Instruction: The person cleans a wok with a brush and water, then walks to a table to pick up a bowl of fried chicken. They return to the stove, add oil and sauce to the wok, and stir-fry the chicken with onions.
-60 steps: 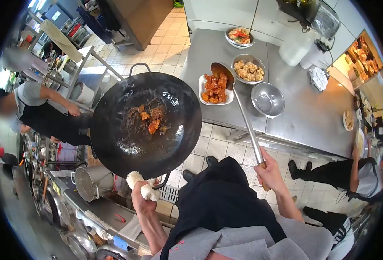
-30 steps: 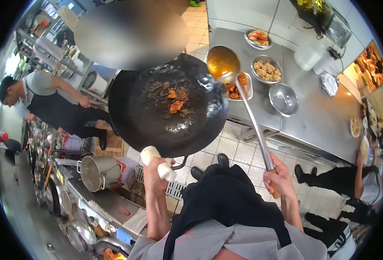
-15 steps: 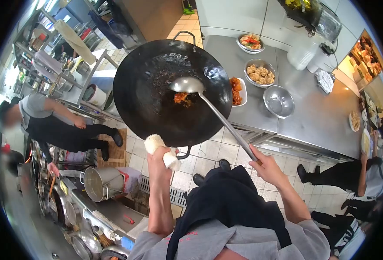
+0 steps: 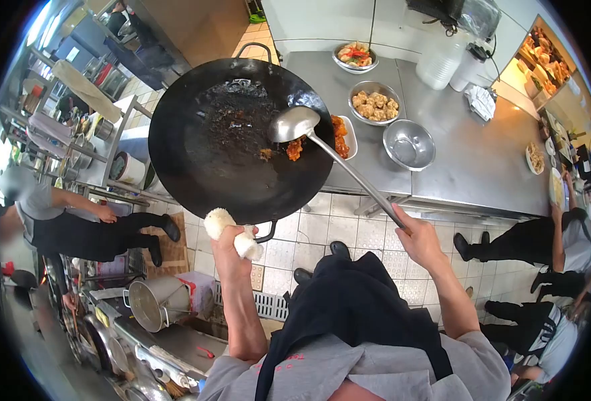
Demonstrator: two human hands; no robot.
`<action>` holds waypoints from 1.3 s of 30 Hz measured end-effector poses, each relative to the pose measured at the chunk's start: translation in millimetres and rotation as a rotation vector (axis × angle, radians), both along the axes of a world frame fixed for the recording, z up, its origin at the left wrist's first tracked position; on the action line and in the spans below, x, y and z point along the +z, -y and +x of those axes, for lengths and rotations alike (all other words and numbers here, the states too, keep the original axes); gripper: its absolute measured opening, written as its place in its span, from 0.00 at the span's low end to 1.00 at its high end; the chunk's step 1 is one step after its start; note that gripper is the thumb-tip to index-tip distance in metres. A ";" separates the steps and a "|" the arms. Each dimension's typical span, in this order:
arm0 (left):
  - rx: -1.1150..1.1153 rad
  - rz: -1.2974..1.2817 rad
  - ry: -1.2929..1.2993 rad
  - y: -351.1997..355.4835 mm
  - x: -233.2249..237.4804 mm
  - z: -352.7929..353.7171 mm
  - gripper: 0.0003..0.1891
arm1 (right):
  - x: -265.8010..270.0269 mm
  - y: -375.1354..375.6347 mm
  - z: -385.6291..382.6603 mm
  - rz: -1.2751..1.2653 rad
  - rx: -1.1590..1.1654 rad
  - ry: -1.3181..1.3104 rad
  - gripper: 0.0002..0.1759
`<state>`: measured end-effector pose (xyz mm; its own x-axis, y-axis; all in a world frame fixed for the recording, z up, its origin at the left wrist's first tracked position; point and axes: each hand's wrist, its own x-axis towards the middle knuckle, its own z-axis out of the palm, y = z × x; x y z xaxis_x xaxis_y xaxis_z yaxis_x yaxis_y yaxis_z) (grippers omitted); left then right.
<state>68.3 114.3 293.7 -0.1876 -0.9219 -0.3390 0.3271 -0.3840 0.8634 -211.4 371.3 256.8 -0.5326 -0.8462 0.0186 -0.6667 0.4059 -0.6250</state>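
My left hand (image 4: 230,246) is wrapped round a rolled white cloth (image 4: 220,220) at the near rim of a large black wok (image 4: 235,174). My right hand (image 4: 417,235) is closed on the handle of a long metal ladle (image 4: 295,125). The ladle's bowl is over the right side of the wok, with a clump of red-orange food (image 4: 294,149) just below it. Dark residue covers part of the wok's inside. Against the wok's right rim, partly hidden by it, a white dish (image 4: 352,139) holds more red-orange pieces.
On the steel counter (image 4: 469,157) are an empty metal bowl (image 4: 409,145), a bowl of fried pieces (image 4: 375,105) and a bowl of mixed vegetables (image 4: 355,57). A co-worker (image 4: 75,224) stands at the left, others at the far right. A large pot (image 4: 155,304) is at lower left.
The ladle has moved toward the wok's right side, and the red-orange clump has shifted right with it. The wok stands nearer the white dish. The whole view has shifted somewhat.
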 end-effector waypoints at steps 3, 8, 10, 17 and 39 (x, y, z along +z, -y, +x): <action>-0.006 0.002 -0.002 1.9 4.2 -5.1 0.13 | -11.9 -7.6 -4.1 0.004 -0.003 -0.122 0.33; 0.062 -0.008 -0.019 8.1 -1.9 -22.6 0.14 | -30.8 -50.9 -33.4 0.062 -0.039 -0.411 0.31; 0.097 -0.064 -0.023 9.7 -3.1 -32.5 0.14 | -33.4 -60.9 -42.1 0.056 -0.059 -0.453 0.30; 0.233 -0.203 0.014 21.1 -8.6 -47.1 0.14 | -46.9 -68.2 -55.0 0.101 -0.095 -0.390 0.31; 0.391 0.280 -0.289 -66.1 -2.4 103.4 0.09 | 9.2 -18.2 -36.2 0.034 -0.034 1.345 0.25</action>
<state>171.7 180.4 291.3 0.0288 -0.8239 -0.5661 0.6997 -0.3878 0.6000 -247.7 389.5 266.0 -0.1413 -0.8219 -0.5518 0.4626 0.4380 -0.7708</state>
